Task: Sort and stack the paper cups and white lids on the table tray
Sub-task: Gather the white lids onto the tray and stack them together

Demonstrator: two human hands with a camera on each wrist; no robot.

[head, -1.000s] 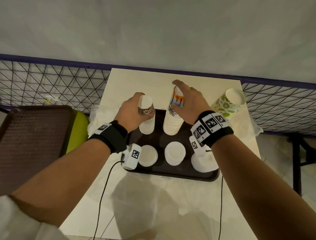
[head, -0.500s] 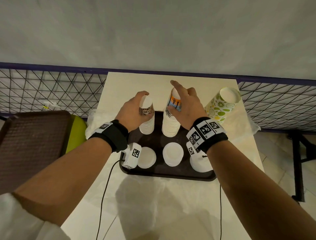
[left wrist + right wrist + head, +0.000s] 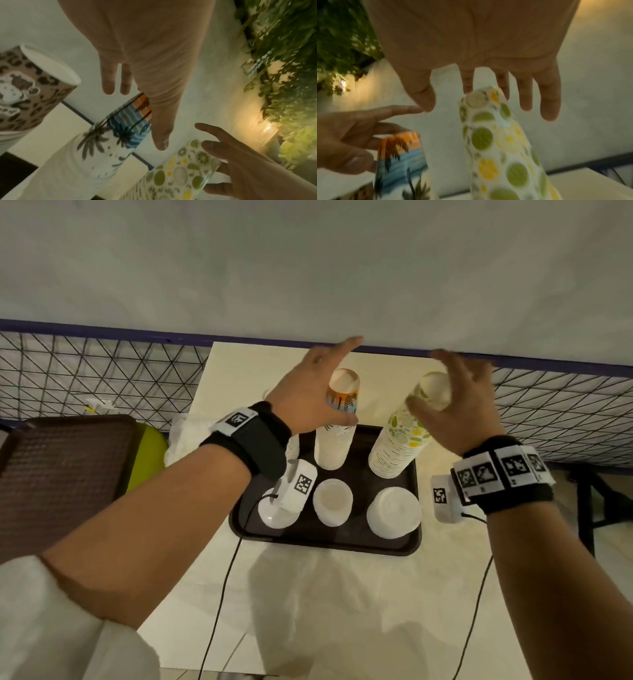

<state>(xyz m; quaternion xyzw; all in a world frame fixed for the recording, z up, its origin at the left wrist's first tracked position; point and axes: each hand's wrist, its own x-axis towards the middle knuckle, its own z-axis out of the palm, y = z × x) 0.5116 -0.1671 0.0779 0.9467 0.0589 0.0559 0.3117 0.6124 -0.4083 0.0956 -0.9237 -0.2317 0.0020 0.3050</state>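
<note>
1. A pale wall and a black wire-mesh fence (image 3: 102,378) back a cream counter (image 3: 342,594); on it sits a dark tray (image 3: 329,541).
2. On the tray's far half stand inverted cup stacks: a palm-print stack (image 3: 337,426) in the middle, a lemon-lime stack (image 3: 404,436) to its right leaning right at the top, and a leopard-print stack (image 3: 29,86) to the left, hidden behind the wrist in the head view.
3. Three lid stacks (image 3: 333,501) sit in a row on the tray's near half, one before each cup stack.
4. The left hand (image 3: 308,395) hovers beside the top of the palm-print stack, its grip released, fingers spread; the wrist views show its thumb near the cup, but contact cannot be told.
5. The right hand (image 3: 462,409) cups around the top of the lemon-lime stack with fingers splayed and relaxed, grasping nothing; in the right wrist view the cup top lies between thumb and fingers, apparently apart from them.
6. The relation that matters: each stack's long axis runs up from the tray toward the palm above it, and the right hand is nearer the tilted lemon-lime stack. Likely it needs straightening from the right side so it stands as upright as its neighbours.
7. A brown tray (image 3: 61,481) and a green object (image 3: 147,457) lie off to the left.
</note>
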